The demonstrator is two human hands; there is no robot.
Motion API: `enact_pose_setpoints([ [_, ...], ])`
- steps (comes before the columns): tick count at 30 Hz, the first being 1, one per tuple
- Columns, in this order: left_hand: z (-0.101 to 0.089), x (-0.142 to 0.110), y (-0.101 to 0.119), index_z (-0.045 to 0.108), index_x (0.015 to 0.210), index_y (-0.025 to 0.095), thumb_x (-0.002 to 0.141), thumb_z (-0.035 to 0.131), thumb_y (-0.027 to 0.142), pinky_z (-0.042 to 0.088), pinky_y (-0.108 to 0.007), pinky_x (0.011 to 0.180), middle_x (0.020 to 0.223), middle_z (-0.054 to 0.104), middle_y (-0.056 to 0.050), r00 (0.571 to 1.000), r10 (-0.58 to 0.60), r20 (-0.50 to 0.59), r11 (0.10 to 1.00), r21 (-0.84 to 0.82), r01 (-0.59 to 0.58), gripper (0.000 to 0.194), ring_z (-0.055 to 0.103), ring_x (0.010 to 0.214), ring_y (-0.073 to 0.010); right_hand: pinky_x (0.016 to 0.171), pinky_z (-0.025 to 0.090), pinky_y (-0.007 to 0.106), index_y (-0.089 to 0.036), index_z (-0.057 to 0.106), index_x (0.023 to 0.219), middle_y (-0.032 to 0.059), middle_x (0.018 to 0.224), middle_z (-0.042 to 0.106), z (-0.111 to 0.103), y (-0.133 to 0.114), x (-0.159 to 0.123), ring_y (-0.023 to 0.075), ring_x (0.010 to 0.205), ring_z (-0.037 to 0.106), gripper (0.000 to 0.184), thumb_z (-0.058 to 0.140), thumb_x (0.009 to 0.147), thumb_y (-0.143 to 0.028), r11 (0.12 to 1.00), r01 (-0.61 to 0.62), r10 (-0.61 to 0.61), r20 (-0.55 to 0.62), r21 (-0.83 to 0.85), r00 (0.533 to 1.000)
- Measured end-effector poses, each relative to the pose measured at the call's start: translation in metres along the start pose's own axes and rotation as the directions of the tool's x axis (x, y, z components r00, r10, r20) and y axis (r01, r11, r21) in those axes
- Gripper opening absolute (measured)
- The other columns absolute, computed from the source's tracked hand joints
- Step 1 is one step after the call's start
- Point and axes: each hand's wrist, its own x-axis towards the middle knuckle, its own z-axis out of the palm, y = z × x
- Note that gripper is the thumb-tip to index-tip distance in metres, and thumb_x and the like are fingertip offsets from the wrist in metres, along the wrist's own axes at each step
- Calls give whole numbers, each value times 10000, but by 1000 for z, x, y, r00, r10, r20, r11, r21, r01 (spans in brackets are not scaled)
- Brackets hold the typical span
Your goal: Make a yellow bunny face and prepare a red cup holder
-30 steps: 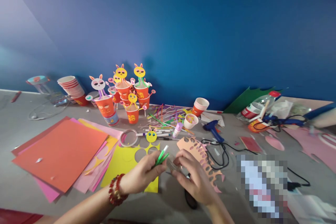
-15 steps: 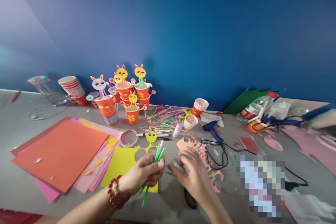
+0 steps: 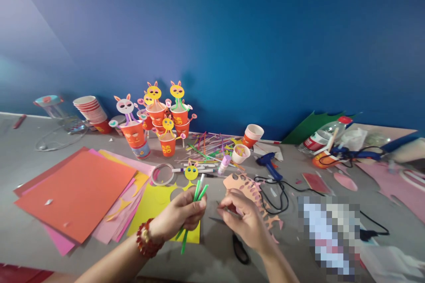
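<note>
Left hand (image 3: 186, 213): fingers wrapped round green sticks (image 3: 198, 190) and white stick (image 3: 202, 179), bundle slightly tilted, over yellow sheet (image 3: 149, 205). Right hand (image 3: 245, 219): fingertips curled together, cannot tell on what, beside peach cut-out paper (image 3: 241, 185). Scissors (image 3: 241, 250) near right hand on desk (image 3: 212, 267)

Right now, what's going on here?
The person's left hand grips green sticks and a white stick over a yellow sheet with round cut-outs. The right hand is pinched nearly closed; what it holds, if anything, is unclear. Scissors lie beside it. Beyond the hands stand paper cups with animal faces.
</note>
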Motion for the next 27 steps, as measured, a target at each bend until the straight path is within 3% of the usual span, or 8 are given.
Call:
enact_pose_setpoints([
  [5, -2, 2, -3, 544, 895, 143, 864, 692, 420, 142, -154, 383, 575, 335, 102, 994, -6, -109, 999, -55, 0, 316, 196, 417, -18, 688, 408, 296, -224, 613, 738, -1, 707, 570, -15, 4, 0, 183, 714, 541, 185, 599, 918, -263, 1000, -10, 10, 31, 8, 999],
  [9, 0, 6, -9, 507, 819, 160, 888, 651, 393, 177, -147, 377, 598, 394, 82, 984, 29, -175, 997, -60, -40, 283, 245, 406, -15, 739, 405, 302, -233, 611, 758, -2, 738, 609, -25, 5, 0, 188, 767, 557, 179, 593, 934, -261, 998, 19, -18, -23, 53, 1000],
  [14, 2, 9, -19, 524, 843, 161, 950, 540, 399, 280, -145, 381, 596, 452, 59, 985, 104, -136, 994, -19, -108, 261, 319, 408, -34, 668, 389, 287, -228, 634, 747, -9, 700, 566, -19, -4, 5, 176, 711, 531, 184, 613, 922, -282, 996, 10, -6, -41, 91, 999],
  [20, 3, 5, -27, 530, 1036, 176, 949, 522, 472, 474, -212, 383, 612, 509, 48, 992, 84, -96, 996, 41, -81, 309, 446, 401, -80, 636, 381, 275, -215, 666, 766, -15, 681, 538, -6, -9, 15, 159, 667, 503, 176, 633, 905, -316, 982, -24, 27, -17, 189, 999],
  [27, 1, 5, -31, 493, 960, 196, 946, 545, 474, 268, -121, 319, 621, 471, 68, 995, 42, -87, 998, 44, -38, 283, 313, 372, -33, 594, 355, 263, -200, 650, 742, -18, 671, 523, -3, -8, 23, 148, 642, 467, 210, 660, 876, -360, 969, -119, 122, 0, 217, 993],
])
